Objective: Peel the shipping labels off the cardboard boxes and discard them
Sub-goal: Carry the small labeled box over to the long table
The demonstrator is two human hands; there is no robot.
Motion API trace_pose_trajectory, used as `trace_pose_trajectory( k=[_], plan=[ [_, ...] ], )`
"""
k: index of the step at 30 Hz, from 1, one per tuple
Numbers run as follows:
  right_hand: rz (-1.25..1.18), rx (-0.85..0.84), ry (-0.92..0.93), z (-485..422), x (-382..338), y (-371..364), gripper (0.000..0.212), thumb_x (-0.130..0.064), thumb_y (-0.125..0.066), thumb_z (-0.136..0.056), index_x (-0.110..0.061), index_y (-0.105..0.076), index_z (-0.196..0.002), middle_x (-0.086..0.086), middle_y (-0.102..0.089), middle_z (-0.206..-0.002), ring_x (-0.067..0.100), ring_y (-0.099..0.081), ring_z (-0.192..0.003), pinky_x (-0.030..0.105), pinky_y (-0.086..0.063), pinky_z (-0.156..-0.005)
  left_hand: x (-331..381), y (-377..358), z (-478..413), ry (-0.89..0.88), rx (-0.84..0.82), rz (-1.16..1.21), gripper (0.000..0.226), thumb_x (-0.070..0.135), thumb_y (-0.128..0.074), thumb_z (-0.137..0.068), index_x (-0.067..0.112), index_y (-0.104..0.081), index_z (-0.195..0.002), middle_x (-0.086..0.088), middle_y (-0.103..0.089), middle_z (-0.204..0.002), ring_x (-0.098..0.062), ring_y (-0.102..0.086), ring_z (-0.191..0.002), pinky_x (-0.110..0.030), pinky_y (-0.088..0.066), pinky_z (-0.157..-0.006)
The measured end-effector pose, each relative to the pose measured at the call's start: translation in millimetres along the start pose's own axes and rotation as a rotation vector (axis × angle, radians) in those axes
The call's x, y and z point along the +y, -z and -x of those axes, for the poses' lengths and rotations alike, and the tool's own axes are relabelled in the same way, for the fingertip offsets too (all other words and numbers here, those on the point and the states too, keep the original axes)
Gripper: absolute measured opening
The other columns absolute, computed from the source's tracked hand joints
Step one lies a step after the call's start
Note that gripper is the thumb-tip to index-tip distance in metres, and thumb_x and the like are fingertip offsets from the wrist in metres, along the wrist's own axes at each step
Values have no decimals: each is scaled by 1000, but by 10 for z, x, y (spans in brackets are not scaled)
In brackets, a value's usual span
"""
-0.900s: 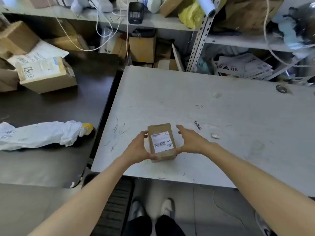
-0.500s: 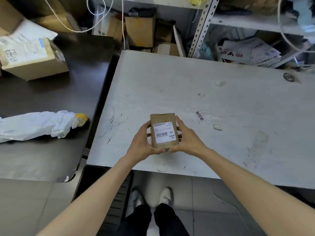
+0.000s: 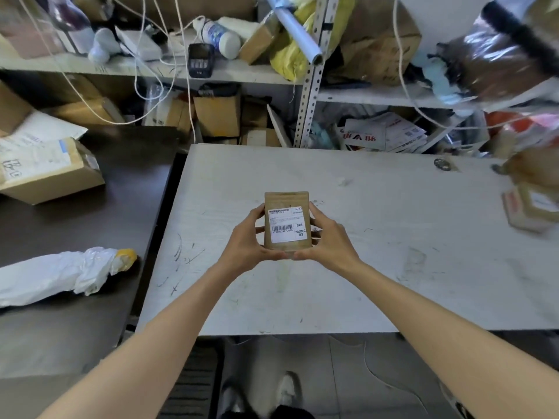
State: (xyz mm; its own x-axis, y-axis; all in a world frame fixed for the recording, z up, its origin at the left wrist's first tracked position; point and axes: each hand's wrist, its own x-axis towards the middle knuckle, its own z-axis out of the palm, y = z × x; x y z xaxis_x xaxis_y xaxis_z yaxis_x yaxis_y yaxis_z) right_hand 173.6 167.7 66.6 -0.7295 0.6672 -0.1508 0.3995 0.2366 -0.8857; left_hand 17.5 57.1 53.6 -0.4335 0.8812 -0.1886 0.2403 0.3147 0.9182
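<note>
Centre frame: L hand [image 3: 245, 241] is curled round left edge of small cardboard box [image 3: 286, 199]; shipping label [image 3: 287, 226] is fully stuck, facing up; R hand [image 3: 329, 241] is curled round right edge. Risk: box could be dropped once one hand is freed; label torn if yanked.

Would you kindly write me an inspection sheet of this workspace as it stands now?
Surface: grey table, scuffed and pen-marked.
Job's things: small cardboard box held over the table, its white shipping label lying flat; a labelled box on the dark side table; a blurred box at the right edge.
Clutter: white wrapped parcel on the side table.
Grippers: left hand and right hand grip the small box's sides, fingers curled round it.
Cables: white cords hang across the shelves.
Surroundings: metal shelving crammed with boxes, bags and papers.
</note>
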Motion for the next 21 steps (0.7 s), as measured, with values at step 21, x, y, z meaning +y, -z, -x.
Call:
trace_pose_trajectory(
  k=[21],
  plan=[
    [67, 339, 24, -30, -282, 975, 94, -7, -89, -55, -28, -44, -135, -17, -60, -98, 7, -63, -98, 19, -57, -70, 1122, -336, -711, -221, -137, -153, 110, 17, -93, -53, 21, -32, -144, 3, -45, -144, -19, -52, -122, -35, -52, -91]
  ],
)
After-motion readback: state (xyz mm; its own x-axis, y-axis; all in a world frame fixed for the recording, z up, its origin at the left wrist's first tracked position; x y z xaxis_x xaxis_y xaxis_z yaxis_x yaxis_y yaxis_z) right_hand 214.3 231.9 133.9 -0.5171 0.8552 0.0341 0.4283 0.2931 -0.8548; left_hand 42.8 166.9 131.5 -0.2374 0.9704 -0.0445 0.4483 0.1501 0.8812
